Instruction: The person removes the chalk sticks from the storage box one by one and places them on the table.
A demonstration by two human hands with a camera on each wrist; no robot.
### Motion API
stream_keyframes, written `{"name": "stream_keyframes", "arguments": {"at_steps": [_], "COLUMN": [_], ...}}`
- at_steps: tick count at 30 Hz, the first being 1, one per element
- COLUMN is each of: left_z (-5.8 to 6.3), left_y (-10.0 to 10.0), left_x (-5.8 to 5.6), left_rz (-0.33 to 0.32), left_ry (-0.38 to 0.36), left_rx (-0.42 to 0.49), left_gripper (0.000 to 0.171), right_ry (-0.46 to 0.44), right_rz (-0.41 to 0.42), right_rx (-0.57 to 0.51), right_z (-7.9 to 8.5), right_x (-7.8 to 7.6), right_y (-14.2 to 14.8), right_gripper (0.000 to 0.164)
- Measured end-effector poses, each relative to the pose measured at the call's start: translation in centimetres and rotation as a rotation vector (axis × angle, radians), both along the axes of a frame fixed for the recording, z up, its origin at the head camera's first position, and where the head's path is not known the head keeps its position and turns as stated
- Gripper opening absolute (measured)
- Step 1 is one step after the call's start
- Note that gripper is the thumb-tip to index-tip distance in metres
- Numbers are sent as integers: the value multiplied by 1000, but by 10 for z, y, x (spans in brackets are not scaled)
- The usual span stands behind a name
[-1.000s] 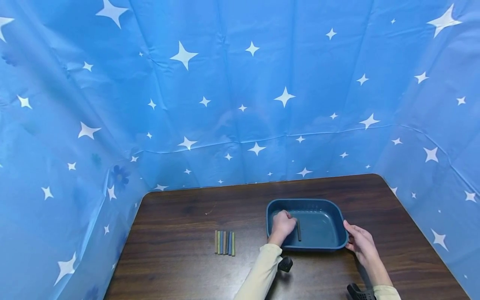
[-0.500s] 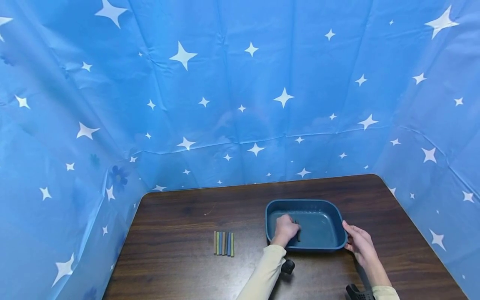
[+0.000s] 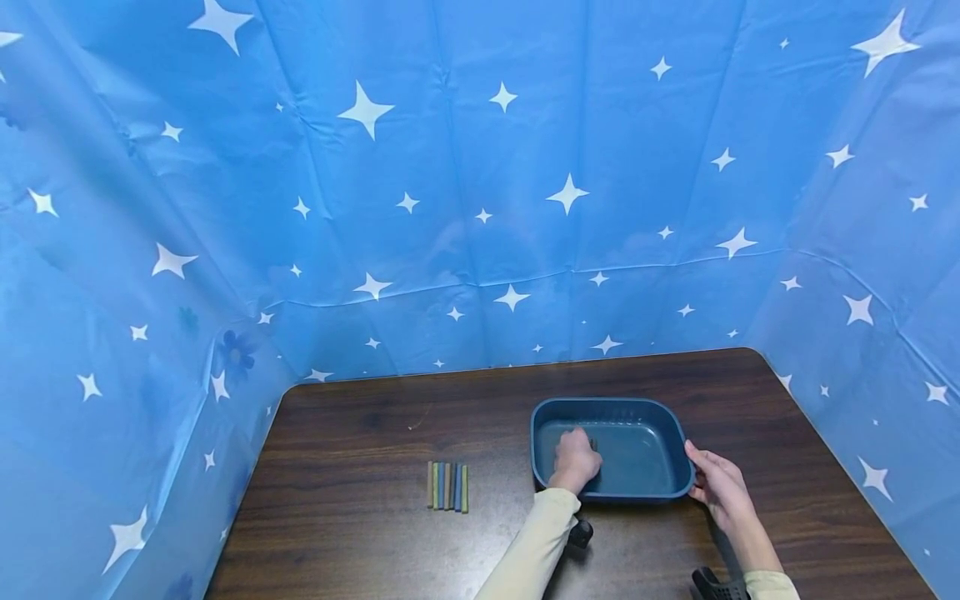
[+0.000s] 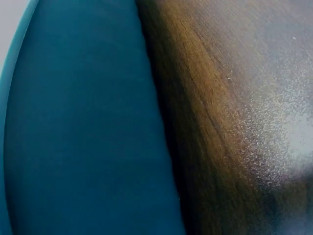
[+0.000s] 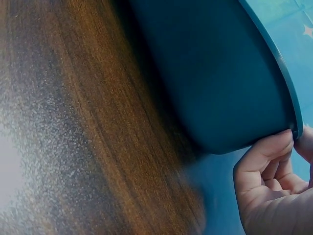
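My left hand (image 3: 577, 458) reaches down inside a dark blue-green rectangular tray (image 3: 633, 496), fingers curled downward. At its fingertips shows the end of a thin dark stick (image 3: 594, 444), which it seems to pinch; the hand covers most of it. Out on the table, several coloured sticks (image 3: 447, 487) lie side by side in a row, brown, yellow-green and blue. My right hand (image 3: 723, 483) grips the tray's right rim between thumb and fingers, seen closer in the right wrist view with the hand (image 5: 269, 183) at the tray's corner. Only the tray's outer wall (image 4: 88, 122) fills the left wrist view.
A dark wood-grain table (image 3: 360, 550) carries everything. Blue curtains (image 3: 465, 167) with white stars hang behind it and at both sides. Black wrist devices show near each cuff, such as the right one (image 3: 720, 586).
My left hand has shifted slightly right and nearer inside the tray, now covering most of the dark stick visible there earlier. The right hand and the row of sticks stay put.
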State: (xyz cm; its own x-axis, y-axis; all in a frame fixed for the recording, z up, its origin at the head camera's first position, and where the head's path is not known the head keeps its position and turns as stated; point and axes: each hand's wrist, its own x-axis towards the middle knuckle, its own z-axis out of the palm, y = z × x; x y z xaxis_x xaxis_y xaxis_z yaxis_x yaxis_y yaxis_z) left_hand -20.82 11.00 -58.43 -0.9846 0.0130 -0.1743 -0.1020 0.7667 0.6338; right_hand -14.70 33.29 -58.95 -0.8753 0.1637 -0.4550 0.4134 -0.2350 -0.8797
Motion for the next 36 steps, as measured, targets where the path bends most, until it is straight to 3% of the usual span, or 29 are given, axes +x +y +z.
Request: {"name": "stream_keyframes", "arguments": {"at_steps": [5, 11, 13, 17, 23, 29, 36], "left_z": [1, 3, 8, 25, 48, 64, 67], "left_y": [-1, -10, -16, -27, -45, -76, -131], "left_x": [0, 4, 6, 6, 4, 10, 16], "left_rz": [-18, -87, -87, -68, -52, 16, 82], "left_ry": [-18, 21, 63, 114, 100, 99, 81], "left_rx": [24, 141, 172, 247, 450, 699, 786], "left_gripper": [15, 48, 41, 10, 17, 24, 32], "right_ry": [8, 4, 6, 15, 27, 9, -5], "right_rz": [-8, -4, -5, 3, -3, -5, -3], "right_rx": [-5, -10, -10, -6, -9, -18, -19], "right_z": [0, -2, -2, -1, 1, 1, 1], "right_x": [0, 1, 1, 2, 1, 2, 1], "right_y": [-1, -2, -2, -1, 0, -1, -1], "right_gripper": [32, 32, 32, 33, 33, 33, 34]}}
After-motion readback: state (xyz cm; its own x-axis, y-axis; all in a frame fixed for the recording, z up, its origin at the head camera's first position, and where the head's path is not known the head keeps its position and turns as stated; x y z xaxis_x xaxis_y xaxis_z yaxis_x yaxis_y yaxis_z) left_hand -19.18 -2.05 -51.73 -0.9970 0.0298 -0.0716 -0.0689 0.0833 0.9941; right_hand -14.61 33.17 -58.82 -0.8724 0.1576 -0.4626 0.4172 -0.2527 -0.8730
